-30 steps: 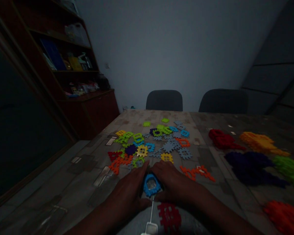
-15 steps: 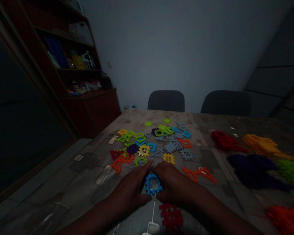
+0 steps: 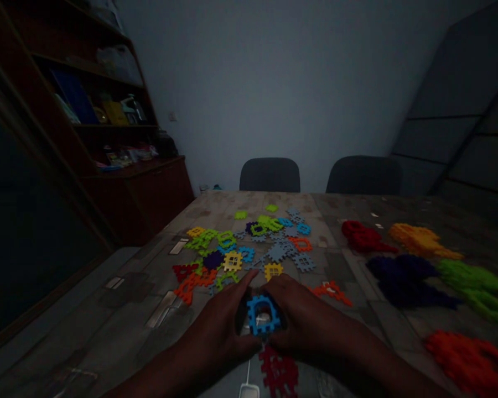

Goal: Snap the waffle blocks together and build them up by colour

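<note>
Between my two hands is a blue interlocking building piece (image 3: 253,316) with notched edges and an arched opening. My left hand (image 3: 226,318) is closed on its left side, the thumb low and the fingers reaching up. On the other side my right hand (image 3: 292,309) grips it, fingers bent over the top. Parts of the piece are hidden behind the fingers. Just below the hands lies a red notched piece (image 3: 279,373) on the table. A yellow window piece (image 3: 273,271) lies right beyond my fingertips.
Loose pieces spread over the tabletop (image 3: 124,309), among them grey pieces (image 3: 280,251) and a yellow window piece (image 3: 233,261). Sorted piles lie at right: red (image 3: 361,236), yellow (image 3: 419,237), purple (image 3: 406,279), green (image 3: 477,284), orange (image 3: 468,356). Two chairs (image 3: 269,174) stand behind.
My view has turned slightly right, so the table's contents sit further left. The blue piece stays between both hands and appears tilted a little differently.
</note>
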